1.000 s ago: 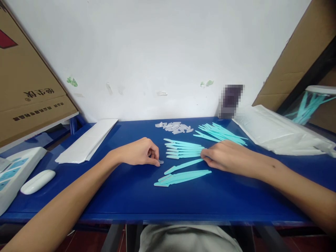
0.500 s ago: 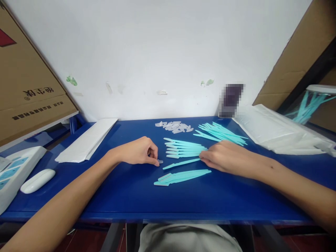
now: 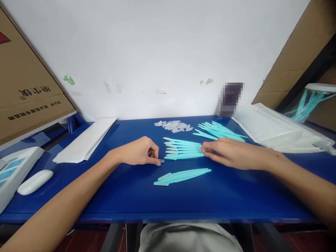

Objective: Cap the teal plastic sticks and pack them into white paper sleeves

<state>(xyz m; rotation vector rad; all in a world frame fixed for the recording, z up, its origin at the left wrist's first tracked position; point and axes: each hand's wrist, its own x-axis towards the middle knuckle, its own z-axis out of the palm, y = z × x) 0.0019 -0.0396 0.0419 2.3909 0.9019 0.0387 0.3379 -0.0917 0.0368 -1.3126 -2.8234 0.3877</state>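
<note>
My left hand (image 3: 143,151) is closed in a pinch around a small clear blade cap (image 3: 161,161), whose end sticks out past the fingertips. To its right, several turquoise eyebrow razors (image 3: 181,148) lie side by side in a row, heads to the left. My right hand (image 3: 223,151) is closed at the handle ends of that row, with its fingertips at the handle of the nearest eyebrow razor (image 3: 185,157); the fingers hide the exact grip. Closer to me, a few more turquoise razors (image 3: 183,175) lie overlapped, with bare blade edges visible.
A heap of clear caps (image 3: 174,126) lies near the wall. Beside it is a loose pile of turquoise razors (image 3: 220,130). White plastic packs (image 3: 283,133) lie at right, a folded white bag (image 3: 85,140) and a white case (image 3: 35,182) at left, on the blue table (image 3: 126,196).
My right hand has moved slightly away from me, and the separate razor at its fingers now lies against the near side of the row. My left hand keeps its pinch on the cap.
</note>
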